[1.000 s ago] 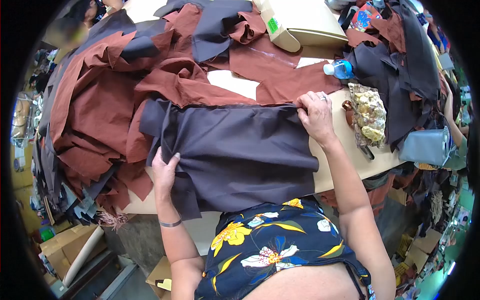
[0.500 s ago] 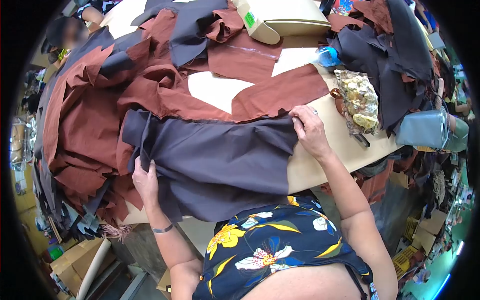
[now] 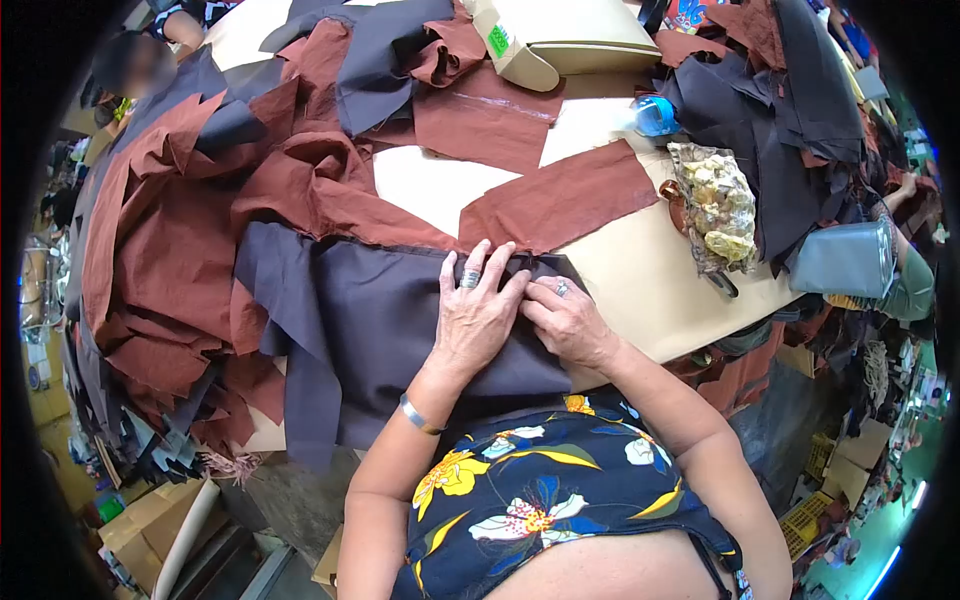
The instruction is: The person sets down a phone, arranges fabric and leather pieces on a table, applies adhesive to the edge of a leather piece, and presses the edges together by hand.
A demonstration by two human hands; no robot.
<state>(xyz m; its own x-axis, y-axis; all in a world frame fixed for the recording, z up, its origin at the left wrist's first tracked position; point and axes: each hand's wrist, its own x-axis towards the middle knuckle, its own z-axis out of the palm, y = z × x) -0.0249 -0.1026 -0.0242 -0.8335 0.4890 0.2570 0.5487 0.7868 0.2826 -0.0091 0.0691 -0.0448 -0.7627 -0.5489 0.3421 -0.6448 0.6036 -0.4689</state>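
A piece of dark fabric (image 3: pixel 390 310) lies across the table edge in front of me, its left end hanging over the front. My left hand (image 3: pixel 475 315) rests on it near the upper edge, fingers stretched out. Right beside it, my right hand (image 3: pixel 568 320) is closed in a pinch on the same cloth, near its upper right corner. The two hands almost touch at the thumbs. Just beyond the fingertips, a reddish-brown fabric piece (image 3: pixel 560 198) borders the dark one. The exact fold under the fingers is hidden.
A heap of reddish-brown cloth (image 3: pixel 165 255) covers the left side. To the right are a clear bag of yellowish pieces (image 3: pixel 722 205), a blue-capped bottle (image 3: pixel 655 115), dark cloth (image 3: pixel 745 120) and a grey plastic container (image 3: pixel 845 258). A cardboard box (image 3: pixel 590 35) sits at the back.
My left hand has let go of the fabric's left end and moved right onto its upper edge. My right hand has shifted left and down. The cloth's left end now hangs flatter.
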